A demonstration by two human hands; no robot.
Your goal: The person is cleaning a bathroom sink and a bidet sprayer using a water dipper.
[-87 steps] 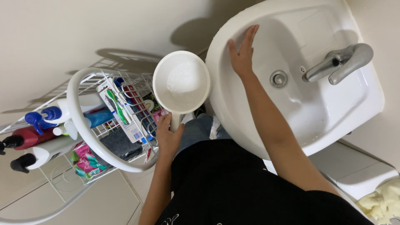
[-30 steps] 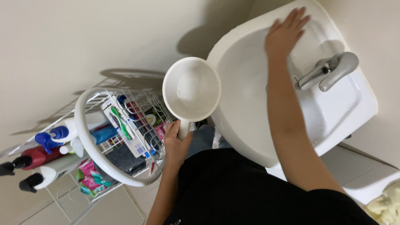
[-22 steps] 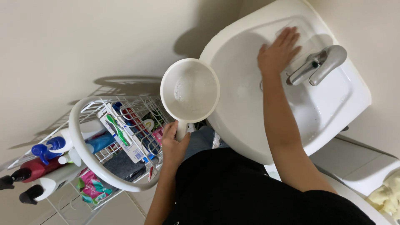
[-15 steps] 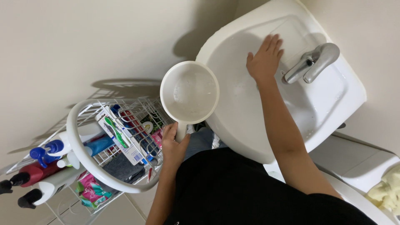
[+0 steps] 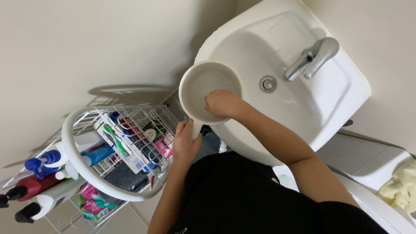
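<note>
At the far left a white wire rack (image 5: 93, 143) stands on the floor with a thick white rim looping over it. Pump bottles (image 5: 30, 190) in blue, red and white lie against its left side, and inside it sit a boxed toothbrush pack (image 5: 121, 145), a dark folded cloth (image 5: 123, 177) and a pink and green packet (image 5: 91, 203).

Just right of the rack, the left hand (image 5: 186, 145) is wrapped shut around the short handle of a white scoop (image 5: 210, 93). The handle points near, toward the person, and the round bowl lies at the far end with its open mouth facing up, so the long axis runs near to far. The scoop hangs over the left rim of the sink (image 5: 329, 99). I cannot tell whether any water is in it.

The right hand (image 5: 221, 104) reaches into the bowl of the scoop with fingers curled, pressed against its inner wall; it holds nothing that shows.

The white sink has a metal drain (image 5: 268, 83) and a metal tap (image 5: 312, 58) at its far right. Plain pale walls stand behind it, and a yellowish cloth (image 5: 401, 186) lies at the right edge.
</note>
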